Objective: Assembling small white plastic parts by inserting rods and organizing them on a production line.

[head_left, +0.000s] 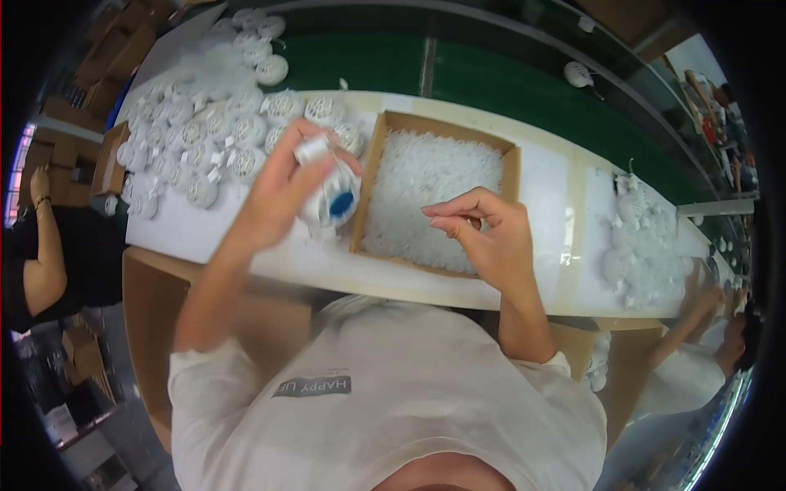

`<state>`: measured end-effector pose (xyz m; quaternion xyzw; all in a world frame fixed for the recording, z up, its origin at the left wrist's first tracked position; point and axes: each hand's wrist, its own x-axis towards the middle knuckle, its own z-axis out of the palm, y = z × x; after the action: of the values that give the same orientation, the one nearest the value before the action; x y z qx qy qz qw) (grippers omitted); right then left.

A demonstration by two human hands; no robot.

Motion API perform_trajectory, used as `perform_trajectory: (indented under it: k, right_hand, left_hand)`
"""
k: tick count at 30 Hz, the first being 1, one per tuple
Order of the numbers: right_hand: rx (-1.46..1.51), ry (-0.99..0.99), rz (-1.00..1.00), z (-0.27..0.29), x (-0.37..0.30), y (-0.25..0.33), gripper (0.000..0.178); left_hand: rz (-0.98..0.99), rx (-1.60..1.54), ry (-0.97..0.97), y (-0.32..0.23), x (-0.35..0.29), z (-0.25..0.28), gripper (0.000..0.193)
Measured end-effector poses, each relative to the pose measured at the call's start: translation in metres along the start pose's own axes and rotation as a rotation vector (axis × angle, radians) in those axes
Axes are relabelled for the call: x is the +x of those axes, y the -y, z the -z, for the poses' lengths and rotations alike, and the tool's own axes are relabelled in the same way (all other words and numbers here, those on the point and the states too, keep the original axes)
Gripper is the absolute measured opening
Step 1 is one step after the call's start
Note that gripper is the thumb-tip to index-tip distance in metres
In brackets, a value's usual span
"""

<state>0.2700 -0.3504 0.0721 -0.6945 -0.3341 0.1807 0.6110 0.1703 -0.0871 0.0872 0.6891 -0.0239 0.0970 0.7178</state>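
Left hand (282, 184) grip holds the round white part (332, 196) over the desk (540, 196), right hand (483, 233) pinches a tiny piece above the cardboard box (434, 196); likely slips if pinch loosens.

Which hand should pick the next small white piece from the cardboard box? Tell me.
Right hand: it hovers directly over the cardboard box of small white pieces, while the left hand is occupied holding a round white part.
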Motion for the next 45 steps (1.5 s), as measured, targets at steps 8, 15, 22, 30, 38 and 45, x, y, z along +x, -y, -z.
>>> perform_trajectory:
  k: [8, 15, 22, 30, 38, 45]
  right_hand:
    - [0.279, -0.011, -0.017, -0.013, 0.006, 0.028, 0.012]
    - [0.071, 0.051, 0.091, -0.009, 0.007, 0.019, 0.014]
    - [0.269, 0.163, 0.052, -0.008, 0.001, 0.018, 0.013]
    - [0.348, 0.242, -0.151, -0.009, 0.006, 0.015, 0.015]
    - [-0.029, 0.237, 0.061, -0.021, -0.005, 0.013, 0.013]
    - [-0.338, 0.019, 0.496, -0.028, -0.01, 0.006, 0.019]
  left_hand:
    - [0.11, 0.22, 0.081, -0.021, -0.051, -0.036, 0.027]
    - [0.108, 0.484, 0.201, -0.032, -0.051, -0.046, 0.023]
    - [0.114, 0.464, 0.158, -0.026, -0.052, -0.049, 0.022]
    - [0.095, 0.416, 0.129, -0.022, -0.052, -0.048, 0.024]
    - [-0.008, 0.294, -0.014, 0.0, -0.061, -0.064, 0.044]
    - [-0.151, 0.644, 0.118, 0.006, -0.063, -0.063, 0.06]
